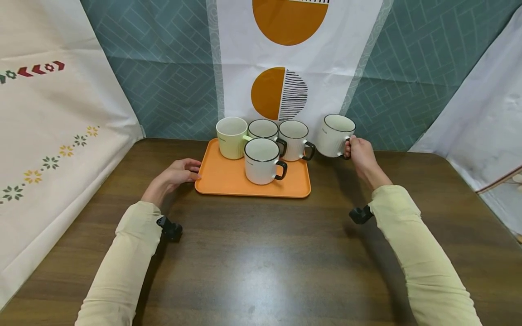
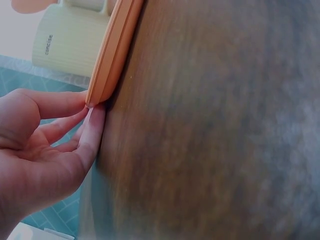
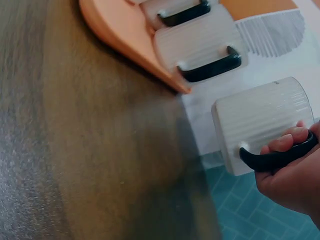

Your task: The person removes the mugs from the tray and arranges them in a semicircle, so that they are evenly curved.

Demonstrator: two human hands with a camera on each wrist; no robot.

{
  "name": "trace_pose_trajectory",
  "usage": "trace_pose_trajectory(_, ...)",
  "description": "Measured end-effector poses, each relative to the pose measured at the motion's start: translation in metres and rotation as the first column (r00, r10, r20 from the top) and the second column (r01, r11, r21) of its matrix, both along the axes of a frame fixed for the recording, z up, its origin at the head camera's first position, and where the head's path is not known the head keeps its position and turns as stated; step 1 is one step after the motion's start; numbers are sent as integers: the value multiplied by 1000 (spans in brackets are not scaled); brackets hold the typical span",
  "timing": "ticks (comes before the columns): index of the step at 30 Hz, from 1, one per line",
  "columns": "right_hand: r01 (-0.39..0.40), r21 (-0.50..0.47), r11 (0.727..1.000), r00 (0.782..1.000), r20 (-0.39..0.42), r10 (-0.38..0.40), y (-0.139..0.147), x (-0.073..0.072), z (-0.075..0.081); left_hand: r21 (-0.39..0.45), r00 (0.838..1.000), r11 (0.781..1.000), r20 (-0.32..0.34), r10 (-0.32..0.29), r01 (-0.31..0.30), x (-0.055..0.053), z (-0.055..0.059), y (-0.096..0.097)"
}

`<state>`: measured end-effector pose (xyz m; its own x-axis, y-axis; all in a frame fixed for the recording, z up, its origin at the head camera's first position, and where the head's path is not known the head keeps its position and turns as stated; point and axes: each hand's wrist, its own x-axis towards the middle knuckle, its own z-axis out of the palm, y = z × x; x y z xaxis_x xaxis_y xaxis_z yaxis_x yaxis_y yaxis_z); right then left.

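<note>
My right hand (image 1: 359, 151) grips the black handle of a white mug (image 1: 335, 135) and holds it in the air, to the right of an orange tray (image 1: 228, 179); the right wrist view shows fingers (image 3: 285, 142) curled through the handle of the white mug (image 3: 260, 122). On the tray stand a pale yellow mug (image 1: 231, 137) and three white mugs with black handles (image 1: 262, 160). My left hand (image 1: 179, 173) rests on the table with relaxed fingertips (image 2: 92, 117) touching the left edge of the orange tray (image 2: 112, 55).
The dark wooden table (image 1: 261, 253) runs wide toward me. Patterned cloths hang behind and on both sides, the left one (image 1: 53, 136) draping onto the table's edge. The table's right edge (image 1: 493, 213) lies close to my right arm.
</note>
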<state>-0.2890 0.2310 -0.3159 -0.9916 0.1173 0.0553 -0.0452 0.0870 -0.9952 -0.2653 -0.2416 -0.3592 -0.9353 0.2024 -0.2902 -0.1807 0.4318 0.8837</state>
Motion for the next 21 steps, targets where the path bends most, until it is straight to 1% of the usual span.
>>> trace_pose_trajectory(7,18,91,996,1000,23,-20,1,-4,-13,16,1000,999,-10,-27,27,2,1,0)
trace_pose_trajectory(9,19,116,993,999,27,-22,0,-5,-16,16,1000,999,-10,-27,27,3,0,-1)
trace_pose_trajectory(15,29,128,991,999,34,-34,-2,-6,-26,21,1000,1000,-13,-15,16,3,-2,-1)
trace_pose_trajectory(19,44,113,993,998,33,-48,-1,-8,-29,27,1000,1000,-7,-15,15,3,-1,-1)
trace_pose_trajectory(21,40,127,991,998,33,-44,-1,-9,-30,27,1000,1000,-2,-7,7,3,1,-1)
